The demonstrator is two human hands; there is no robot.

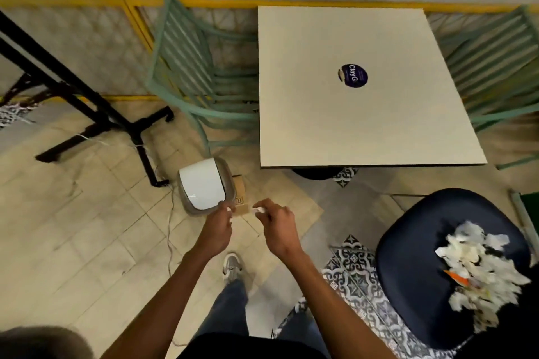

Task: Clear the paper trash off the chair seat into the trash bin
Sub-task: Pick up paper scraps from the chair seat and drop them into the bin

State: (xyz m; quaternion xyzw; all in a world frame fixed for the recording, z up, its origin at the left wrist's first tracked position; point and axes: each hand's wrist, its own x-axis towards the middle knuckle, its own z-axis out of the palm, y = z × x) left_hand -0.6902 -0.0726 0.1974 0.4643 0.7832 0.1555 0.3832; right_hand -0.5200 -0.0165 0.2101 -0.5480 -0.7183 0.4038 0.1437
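Note:
A small grey trash bin (186, 201) with a white swing lid (202, 183) stands on the floor ahead of me. My left hand (217, 226) reaches to the bin's near rim with curled fingers, and a bit of white shows at its fingertips. My right hand (275, 221) pinches a small white paper scrap (259, 209) just right of the bin. At the lower right, a dark blue chair seat (408, 265) carries a pile of torn white paper (478, 268) with an orange piece in it.
A square cream table (364, 114) with a round dark sticker stands ahead, with green slatted chairs (189, 52) on either side. A cardboard box (240, 183) sits behind the bin. A black table base (96, 114) and a thin cable (169, 230) lie on the tiled floor at left.

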